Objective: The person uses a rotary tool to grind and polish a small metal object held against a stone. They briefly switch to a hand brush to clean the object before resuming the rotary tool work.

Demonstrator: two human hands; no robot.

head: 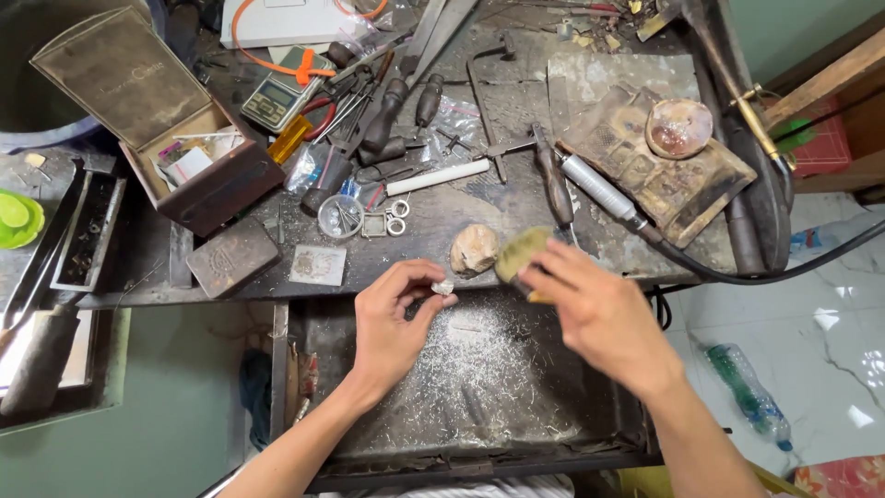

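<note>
Hands centre frame, over the open drawer [387, 452] under the bench edge. My read from the head view: left hand [392, 323] has thumb and fingertips pinched narrow on a small pale metal piece [443, 288], held up over the drawer, probably so whatever comes off it lands in there. Drawer floor is already covered in bright metal filings [475, 355].

Right hand [599, 314] is motion-blurred, fingers curled round a greenish pad or brush [521, 254] just beside the piece. Can't tell exactly what it is or how tight the grip is.

A tan lump [475, 249] sits at the bench lip, near both hands and touching neither.

Surface: dark, scarred workbench [433, 212], heavily cluttered. Open box [198, 166] upper left, pocket scale [277, 97] behind it, pliers and files [378, 120] fanned in the upper middle, white rod [438, 177], small round dish [339, 217]. A rotary handpiece [599, 189] with black hose lies right of centre, next to a charred block [664, 175] with a rounded bowl on it.

Room: pale marbled floor tiles at right, plastic bottle [749, 395] lying on them, green wall lower left.
</note>
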